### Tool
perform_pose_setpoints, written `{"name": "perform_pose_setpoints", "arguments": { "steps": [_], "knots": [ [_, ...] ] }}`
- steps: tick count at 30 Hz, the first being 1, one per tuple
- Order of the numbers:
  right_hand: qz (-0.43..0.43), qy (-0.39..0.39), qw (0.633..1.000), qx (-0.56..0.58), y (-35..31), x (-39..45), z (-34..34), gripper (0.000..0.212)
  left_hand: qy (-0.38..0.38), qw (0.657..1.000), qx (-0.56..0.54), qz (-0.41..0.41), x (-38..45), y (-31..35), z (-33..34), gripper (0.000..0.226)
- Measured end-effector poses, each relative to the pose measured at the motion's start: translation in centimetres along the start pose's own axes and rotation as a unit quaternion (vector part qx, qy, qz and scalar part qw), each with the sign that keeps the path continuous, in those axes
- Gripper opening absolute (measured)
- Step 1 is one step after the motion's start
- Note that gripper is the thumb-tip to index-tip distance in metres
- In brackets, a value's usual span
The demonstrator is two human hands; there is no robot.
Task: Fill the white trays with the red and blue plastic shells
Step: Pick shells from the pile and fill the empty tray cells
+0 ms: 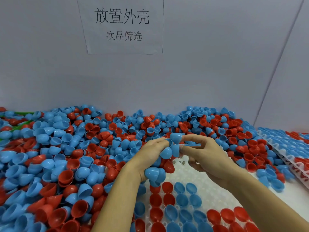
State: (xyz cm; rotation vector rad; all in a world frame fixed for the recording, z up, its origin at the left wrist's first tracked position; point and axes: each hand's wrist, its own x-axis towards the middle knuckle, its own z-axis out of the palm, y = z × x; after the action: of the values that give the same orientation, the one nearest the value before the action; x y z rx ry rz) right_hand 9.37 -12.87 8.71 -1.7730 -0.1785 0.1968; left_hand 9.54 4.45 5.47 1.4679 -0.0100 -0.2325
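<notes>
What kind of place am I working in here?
Probably a factory sorting or assembly bench: a huge pile of loose shells, a white tray being filled, filled trays stacked aside, and a printed sign on the wall.

Single head-worn wide-angle view, looking forward and down from close above the table (284, 196) toward its far edge and the rear wall (200, 72); both forearms enter from the bottom edge.

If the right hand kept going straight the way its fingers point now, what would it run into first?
Probably the blue shell its fingertips already pinch, then the left hand just beyond, which holds more blue shells. The right hand points leftward; depth is hard to judge.
</notes>
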Motion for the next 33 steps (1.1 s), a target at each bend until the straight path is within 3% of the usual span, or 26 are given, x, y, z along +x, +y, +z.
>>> {"name": "perform_pose_setpoints", "arguments": {
  "steps": [6,9,17,25,29,33],
  "knots": [
    [0.075,-0.021,0.993,0.087,0.0,0.2,-0.4,0.027,0.002,1.000,0.013,0.010,-0.1,0.2,0.4,0.033],
    [0.108,-0.036,0.982,0.149,0.0,0.3,-0.5,0.022,0.001,1.000,0.014,0.011,-0.1,0.2,0.5,0.022],
    [0.114,-0.034,0.955,0.273,0.7,0.2,-1.8,0.025,0.015,1.000,-0.004,0.002,0.1,0.2,0.2,0.025],
    [0.123,0.016,0.990,0.071,3.5,0.2,-5.5,0.010,0.017,0.998,-0.053,0.001,-0.3,0.6,0.1,0.022],
    [0.133,0.044,0.989,0.048,4.0,-0.7,-6.3,0.032,0.009,0.998,-0.066,-0.001,-0.2,0.6,0.2,0.021],
    [0.109,0.018,0.987,-0.113,4.1,-1.6,-6.1,0.026,0.011,0.998,-0.070,-0.005,-0.2,0.5,0.4,0.022]
  ]
}}
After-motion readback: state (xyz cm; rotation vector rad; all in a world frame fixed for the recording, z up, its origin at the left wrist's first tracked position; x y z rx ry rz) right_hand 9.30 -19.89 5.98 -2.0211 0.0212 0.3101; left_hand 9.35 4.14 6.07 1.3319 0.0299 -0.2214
